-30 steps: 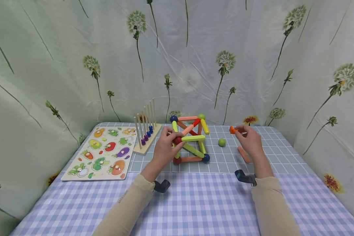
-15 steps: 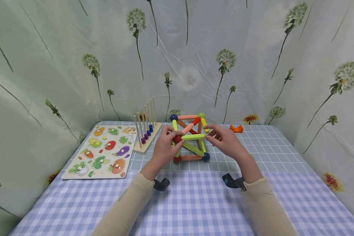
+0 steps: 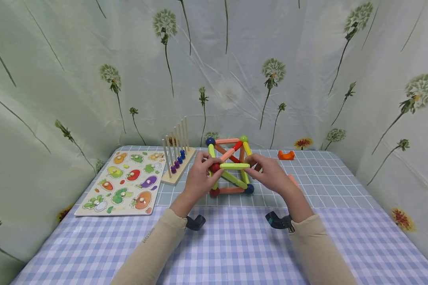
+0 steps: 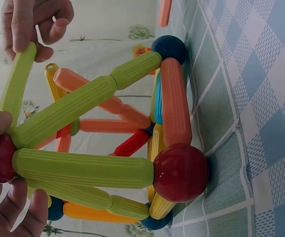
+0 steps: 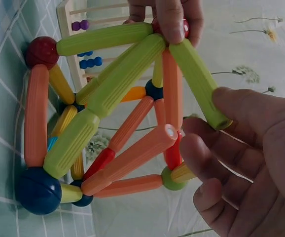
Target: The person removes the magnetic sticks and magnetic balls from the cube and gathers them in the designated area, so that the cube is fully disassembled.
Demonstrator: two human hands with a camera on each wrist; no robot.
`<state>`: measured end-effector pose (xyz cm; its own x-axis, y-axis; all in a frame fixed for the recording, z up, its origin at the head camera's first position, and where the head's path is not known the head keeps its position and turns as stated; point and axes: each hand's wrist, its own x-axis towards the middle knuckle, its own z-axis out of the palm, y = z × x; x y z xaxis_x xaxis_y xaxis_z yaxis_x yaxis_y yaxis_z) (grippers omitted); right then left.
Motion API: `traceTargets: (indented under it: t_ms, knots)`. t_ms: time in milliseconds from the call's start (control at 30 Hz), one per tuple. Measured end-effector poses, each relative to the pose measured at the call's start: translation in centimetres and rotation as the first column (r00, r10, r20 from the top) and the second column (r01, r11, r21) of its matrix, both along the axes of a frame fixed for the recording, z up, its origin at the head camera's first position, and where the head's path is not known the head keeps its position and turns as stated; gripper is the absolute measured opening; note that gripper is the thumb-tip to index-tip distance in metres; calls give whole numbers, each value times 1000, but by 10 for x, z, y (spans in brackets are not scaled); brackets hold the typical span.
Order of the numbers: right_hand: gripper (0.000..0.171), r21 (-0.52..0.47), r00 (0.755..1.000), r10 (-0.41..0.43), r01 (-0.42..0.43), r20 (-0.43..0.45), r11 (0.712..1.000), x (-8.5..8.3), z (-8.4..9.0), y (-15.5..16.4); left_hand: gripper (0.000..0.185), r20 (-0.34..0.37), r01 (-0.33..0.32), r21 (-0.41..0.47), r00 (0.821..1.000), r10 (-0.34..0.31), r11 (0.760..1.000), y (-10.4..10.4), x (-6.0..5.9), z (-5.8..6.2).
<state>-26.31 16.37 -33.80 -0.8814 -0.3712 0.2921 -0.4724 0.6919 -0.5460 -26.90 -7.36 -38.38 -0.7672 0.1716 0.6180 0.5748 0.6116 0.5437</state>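
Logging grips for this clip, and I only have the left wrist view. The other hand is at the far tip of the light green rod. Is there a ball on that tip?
Observer: No. In the right wrist view the green rod ends in a bare, open tip, pinched by the right hand.
Operator: What does the left hand hold, seen from above?
Observer: In the head view the left hand grips the red ball at the rod's other end, on the upper near corner of the structure.
Operator: Any loose pieces about?
Observer: An orange curved piece lies on the table beyond the right hand, apart from the structure.
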Motion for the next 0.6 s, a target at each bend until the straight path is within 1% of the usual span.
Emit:
traceTargets:
  t_ms: [200,300,400,467,567,600]
  knots:
    - [21,-39,998,67,-67,2,997,5,4,-2,24,16,-7,6,1000,7,1000,0,1,2]
    - [20,-69,995,91,-94,-40,993,7,6,-1,23,15,-11,3,1000,10,1000,0,1,1]
    - [20,-140,992,91,-103,-85,985,9,9,3,22,13,-13,3,1000,13,1000,1,0,0]
    - [21,-196,992,82,-100,-96,975,10,12,7,21,13,-11,6,1000,11,1000,1,0,0]
    - [21,-280,996,62,-79,-69,957,10,16,18,22,14,-12,10,1000,12,1000,1,1,0]
    - [21,-307,998,51,-62,-44,950,10,17,23,22,14,-13,10,1000,13,1000,1,1,0]
